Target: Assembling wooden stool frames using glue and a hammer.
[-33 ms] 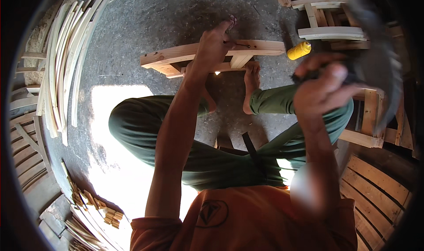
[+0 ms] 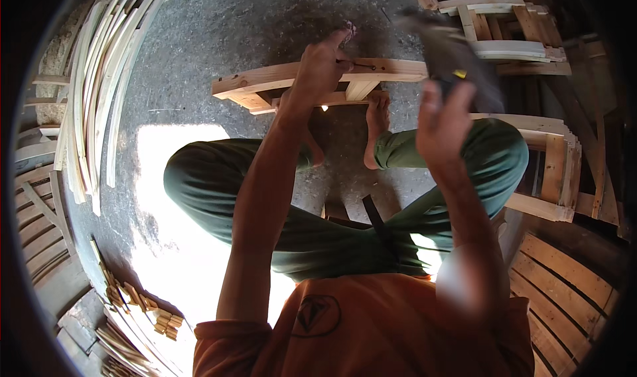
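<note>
A wooden frame [image 2: 249, 79] of two curved rails with short crosspieces lies on the floor between my bare feet. Over its upper rail, my left hand [image 2: 321, 65] is closed, pinching a thin dark nail [image 2: 365, 66] that points along the wood. A small pinkish thing [image 2: 349, 29], too unclear to name, shows by the fingers' far side. Up and to the right of the frame, my right hand [image 2: 443, 121] grips the handle of a hammer [image 2: 458, 52]. The hammer is smeared by motion, so its head's shape is unclear.
A yellow bottle [image 2: 460, 74] is mostly hidden behind the right hand and hammer. Long pale wood strips [image 2: 99, 98] lie at left. Wooden frames are stacked at right [image 2: 553, 168] and at far right [image 2: 507, 49]. Slatted wood [image 2: 564, 277] stands near right.
The right hand and hammer have swung left toward the frame, now covering most of the yellow bottle. The left hand and frame stay almost in place.
</note>
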